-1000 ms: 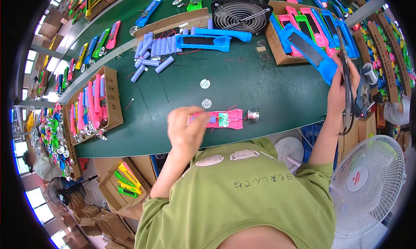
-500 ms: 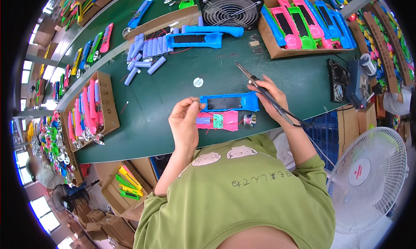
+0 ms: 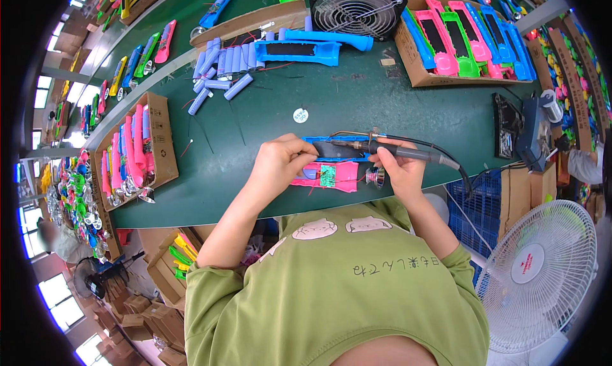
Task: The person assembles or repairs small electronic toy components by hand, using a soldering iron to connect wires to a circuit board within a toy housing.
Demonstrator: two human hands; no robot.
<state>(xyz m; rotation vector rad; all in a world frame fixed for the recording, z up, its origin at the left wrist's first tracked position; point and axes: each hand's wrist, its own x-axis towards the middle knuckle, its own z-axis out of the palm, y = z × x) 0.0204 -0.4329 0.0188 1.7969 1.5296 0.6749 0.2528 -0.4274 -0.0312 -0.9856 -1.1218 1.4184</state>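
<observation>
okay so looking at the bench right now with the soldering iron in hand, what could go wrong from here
1. The right hand holds the soldering iron with its tip close to the left hand fingers on the blue shell; a slip could burn them.
2. The tip hovers over plastic, so it might scar the blue shell or the pink shell.
3. The iron's cord trails off the table edge; a snag could jerk the iron.
</observation>
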